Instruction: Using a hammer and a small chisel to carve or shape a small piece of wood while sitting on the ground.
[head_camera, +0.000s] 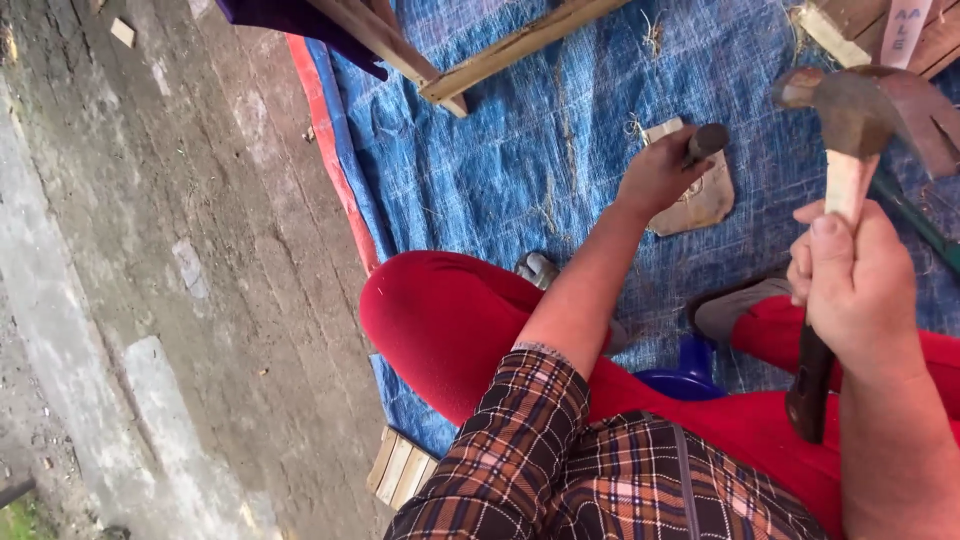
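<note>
Two wooden slats (500, 45) cross the blue tarp (480, 170) beyond the flat wood piece (700, 200).

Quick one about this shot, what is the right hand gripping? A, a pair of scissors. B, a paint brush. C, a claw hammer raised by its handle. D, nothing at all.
C: the right hand is closed around the handle of a claw hammer, its head lifted above the blue tarp, while the left hand holds a dark punch-like tool down on a flat piece of material.
</note>
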